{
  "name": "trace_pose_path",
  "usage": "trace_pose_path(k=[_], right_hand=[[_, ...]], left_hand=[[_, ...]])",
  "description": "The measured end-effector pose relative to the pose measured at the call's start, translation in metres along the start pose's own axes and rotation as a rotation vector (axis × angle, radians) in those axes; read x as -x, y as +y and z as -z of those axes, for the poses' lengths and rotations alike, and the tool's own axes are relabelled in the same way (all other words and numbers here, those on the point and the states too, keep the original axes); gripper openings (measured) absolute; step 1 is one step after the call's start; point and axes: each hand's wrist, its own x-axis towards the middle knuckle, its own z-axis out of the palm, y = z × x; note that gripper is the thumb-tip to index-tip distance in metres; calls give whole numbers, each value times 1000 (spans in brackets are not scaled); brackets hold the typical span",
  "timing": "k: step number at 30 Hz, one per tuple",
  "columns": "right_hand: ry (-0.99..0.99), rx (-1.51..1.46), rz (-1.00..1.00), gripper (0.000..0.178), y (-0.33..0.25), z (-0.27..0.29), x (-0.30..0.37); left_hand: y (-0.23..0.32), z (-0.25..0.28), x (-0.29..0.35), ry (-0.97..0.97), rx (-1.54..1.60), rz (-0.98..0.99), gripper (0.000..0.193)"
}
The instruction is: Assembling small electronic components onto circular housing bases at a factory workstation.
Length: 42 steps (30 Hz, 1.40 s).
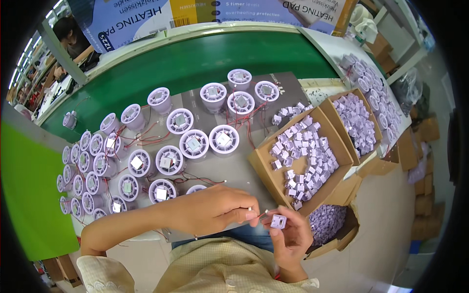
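Observation:
My left hand (229,205) reaches across from the left above the table's near edge, thumb and forefinger pinched on a thin red wire (261,215) with small white plug ends. Beside it, my right hand (297,235) grips a small square lavender plastic piece (278,221) between thumb and fingers, its face with small openings turned up. One white plug end lies close to this piece; whether they touch I cannot tell. Round lavender housings (223,140) with ribbed rims, square centre plates and red wires stand in groups left of and beyond my hands.
An open cardboard box (266,183) of small lavender pieces stands right of my hands, with another box (375,122) behind it and a fuller one (349,234) below. Past the grey mat runs a green belt (195,63). Another person (73,39) is at the upper left.

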Motion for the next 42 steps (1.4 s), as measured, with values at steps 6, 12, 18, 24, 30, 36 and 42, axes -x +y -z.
trace_pose_path(k=[6,12,18,24,30,36,42], right_hand=[[-55,308,129,34,0,6,-11],[-88,243,47,30,-2,7,-14],[-118,404,114,32,-10,9,-21],[-125,555,295,34,-13,5,-27],[-26,556,240,32,-10,3,-21],[-32,635,308,32,-13,3,-24],[-31,734,330,40,-19,-1,-27]], left_hand=[[-11,-6,-4,3,41,-36,20],[-19,-4,-8,-42,23,-17,23],[-17,-5,-10,-39,54,1,21],[-17,-15,-11,24,-248,-11,21],[-27,-15,-10,43,-351,-158,18],[-17,-17,-11,129,-391,-82,10],[-14,-17,-13,60,-552,-145,16]])
